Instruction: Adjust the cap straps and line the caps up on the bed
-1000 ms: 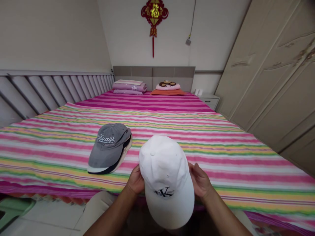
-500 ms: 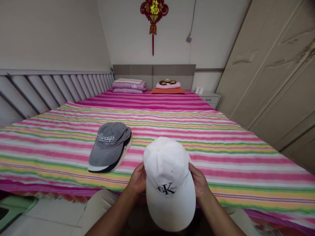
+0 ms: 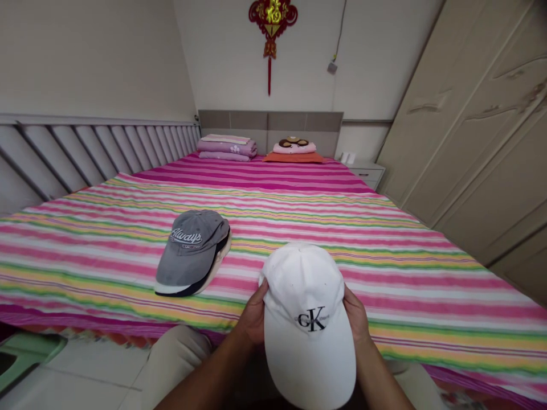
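Observation:
I hold a white cap (image 3: 306,302) with a black "CK" logo in both hands, its brim pointing toward me, over the near edge of the striped bed (image 3: 384,250). My left hand (image 3: 254,313) grips the cap's left side and my right hand (image 3: 356,312) grips its right side, fingers partly hidden behind the cap. To the left on the bed lies a stack of caps, a grey cap (image 3: 190,247) with "Always" lettering on top.
Folded pink bedding (image 3: 226,148) and a pillow (image 3: 294,149) lie at the headboard. A wardrobe (image 3: 482,131) lines the right side and a slatted panel (image 3: 85,154) the left. A nightstand (image 3: 363,171) sits at the far right corner. A green stool (image 3: 25,356) stands at lower left.
The white cap has shifted right and tilted, so its crown sits lower and the logo faces me more squarely. Both hands moved right with it.

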{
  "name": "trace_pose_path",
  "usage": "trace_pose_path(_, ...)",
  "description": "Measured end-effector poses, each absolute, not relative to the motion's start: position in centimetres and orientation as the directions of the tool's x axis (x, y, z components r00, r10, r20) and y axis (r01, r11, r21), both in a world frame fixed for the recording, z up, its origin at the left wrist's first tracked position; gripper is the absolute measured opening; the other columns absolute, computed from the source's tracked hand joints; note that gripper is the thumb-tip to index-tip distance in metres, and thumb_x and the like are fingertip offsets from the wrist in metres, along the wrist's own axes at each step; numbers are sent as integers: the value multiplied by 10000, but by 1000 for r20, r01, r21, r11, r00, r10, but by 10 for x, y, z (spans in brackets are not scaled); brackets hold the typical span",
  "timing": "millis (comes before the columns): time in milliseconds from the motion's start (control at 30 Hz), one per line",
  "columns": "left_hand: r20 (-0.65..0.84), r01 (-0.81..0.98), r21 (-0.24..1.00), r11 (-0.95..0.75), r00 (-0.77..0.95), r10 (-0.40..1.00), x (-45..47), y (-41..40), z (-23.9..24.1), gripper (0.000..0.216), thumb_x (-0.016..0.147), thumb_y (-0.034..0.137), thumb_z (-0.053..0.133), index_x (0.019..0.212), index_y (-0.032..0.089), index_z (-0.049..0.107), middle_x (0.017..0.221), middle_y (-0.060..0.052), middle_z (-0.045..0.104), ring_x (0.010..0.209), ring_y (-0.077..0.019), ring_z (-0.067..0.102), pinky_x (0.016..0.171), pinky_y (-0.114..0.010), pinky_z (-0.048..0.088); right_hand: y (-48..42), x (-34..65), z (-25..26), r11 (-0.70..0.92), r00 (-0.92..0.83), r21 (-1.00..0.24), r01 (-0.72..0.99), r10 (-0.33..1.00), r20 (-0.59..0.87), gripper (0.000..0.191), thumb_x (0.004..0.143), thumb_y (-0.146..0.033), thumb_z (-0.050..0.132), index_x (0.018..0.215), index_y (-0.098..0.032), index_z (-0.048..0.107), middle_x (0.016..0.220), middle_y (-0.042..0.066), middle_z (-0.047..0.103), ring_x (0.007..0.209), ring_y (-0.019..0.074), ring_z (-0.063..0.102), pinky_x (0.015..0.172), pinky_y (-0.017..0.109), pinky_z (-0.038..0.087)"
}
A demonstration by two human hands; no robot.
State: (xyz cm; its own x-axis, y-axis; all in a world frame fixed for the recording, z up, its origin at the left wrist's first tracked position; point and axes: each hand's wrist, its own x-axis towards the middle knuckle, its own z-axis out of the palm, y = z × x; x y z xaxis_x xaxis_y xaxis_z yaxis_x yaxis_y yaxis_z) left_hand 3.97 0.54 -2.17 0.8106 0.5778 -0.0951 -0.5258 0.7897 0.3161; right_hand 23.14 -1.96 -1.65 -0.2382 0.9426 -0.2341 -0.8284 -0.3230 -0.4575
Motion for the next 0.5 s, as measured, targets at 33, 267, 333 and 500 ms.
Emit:
trace_pose_path(33,-118,-505,310,806,821,559,42,6,-21,562,795,526,365,1053,89,608,989,-119,664,1128,-270,470,1013,-414,221,-20,232,-16,-322,-240,-459,-828,943,-229,303,764,-334,488,942,-163,663,966,63,689,1010,254,572,954,418,354)
trace_pose_path(267,-169,-408,293,865,868,467,49,7,-19,728,766,621,301,1182,58,503,1099,-159,606,1159,-285,432,998,-428,234,-25,235,-19,-264,-173,-445,-856,957,-234,271,764,-340,511,914,-184,673,906,39,707,994,248,580,954,417,349)
trace_pose_path(333,-162,-388,297,873,880,446,49,9,-17,771,744,655,295,1198,63,488,1106,-163,601,1162,-297,426,995,-442,232,-29,236,-23,-247,-157,-441,-863,961,-229,263,753,-374,529,868,-196,685,870,39,714,985,253,584,953,432,343)
trace_pose_path(500,-124,-394,310,865,885,448,47,20,-14,799,723,688,266,1197,86,495,1104,-161,602,1157,-313,425,996,-472,211,-58,230,-38,-304,-223,-426,-852,947,-229,374,690,-471,600,890,-166,679,913,90,701,986,277,579,939,452,343)
